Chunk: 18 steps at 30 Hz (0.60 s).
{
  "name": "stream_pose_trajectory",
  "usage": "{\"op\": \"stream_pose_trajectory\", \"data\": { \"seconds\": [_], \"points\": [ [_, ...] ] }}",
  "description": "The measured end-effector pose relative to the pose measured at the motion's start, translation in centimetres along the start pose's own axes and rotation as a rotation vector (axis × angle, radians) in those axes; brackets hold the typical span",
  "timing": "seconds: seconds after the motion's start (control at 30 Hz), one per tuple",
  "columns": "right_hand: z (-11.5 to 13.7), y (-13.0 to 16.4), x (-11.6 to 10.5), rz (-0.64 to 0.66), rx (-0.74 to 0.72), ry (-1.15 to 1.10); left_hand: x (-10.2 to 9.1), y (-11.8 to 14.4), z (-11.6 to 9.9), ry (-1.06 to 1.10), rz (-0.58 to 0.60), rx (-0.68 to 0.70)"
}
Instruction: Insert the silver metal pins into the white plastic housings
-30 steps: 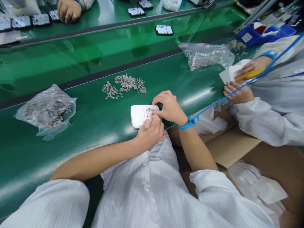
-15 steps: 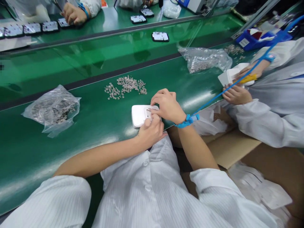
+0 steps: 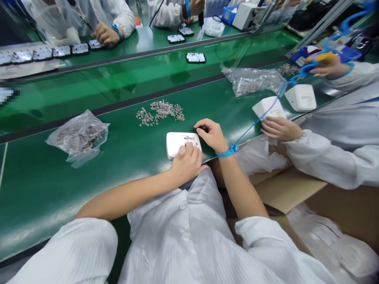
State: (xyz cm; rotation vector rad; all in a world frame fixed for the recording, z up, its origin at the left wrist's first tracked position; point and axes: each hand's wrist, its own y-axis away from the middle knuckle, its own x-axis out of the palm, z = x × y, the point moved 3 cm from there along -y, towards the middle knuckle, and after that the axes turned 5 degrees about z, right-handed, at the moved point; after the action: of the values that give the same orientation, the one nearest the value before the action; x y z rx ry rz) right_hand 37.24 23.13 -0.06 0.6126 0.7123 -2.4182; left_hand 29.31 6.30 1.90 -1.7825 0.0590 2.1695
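A white plastic device housing with rounded corners lies on the green work surface in front of me, a small recess with metal parts in its top. My left hand is closed over its near right side, fingers bent onto the top. Just off the housing's right edge is my right hand, its fingers curled and the fingertips close together; whatever they may hold is too small to make out. Beyond the housing lies a loose pile of small metal parts.
Clear bags of metal parts lie at left and back right. A co-worker's hand touches a white housing at right; another housing stands beside it. A blue coiled cord runs to my wristband. A cardboard box sits below.
My right hand has moved off the housing's top to its right, uncovering the recess. My left hand stays on it. The co-worker's hand with the yellow tool has lifted away.
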Motion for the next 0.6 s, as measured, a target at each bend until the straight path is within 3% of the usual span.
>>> {"op": "stream_pose_trajectory", "data": {
  "seconds": [0.13, 0.33, 0.6],
  "points": [
    [0.3, 0.3, 0.5, 0.038, -0.017, 0.013, 0.1, 0.1, 0.1, -0.023, 0.011, 0.004],
    [1.2, 0.0, 0.5, 0.135, -0.173, 0.02, 0.3, 0.0, 0.1, -0.038, -0.007, -0.007],
    [0.8, 0.2, 0.7, 0.218, -0.122, 0.028, 0.7, 0.2, -0.3, -0.094, -0.011, -0.002]
  ]
}}
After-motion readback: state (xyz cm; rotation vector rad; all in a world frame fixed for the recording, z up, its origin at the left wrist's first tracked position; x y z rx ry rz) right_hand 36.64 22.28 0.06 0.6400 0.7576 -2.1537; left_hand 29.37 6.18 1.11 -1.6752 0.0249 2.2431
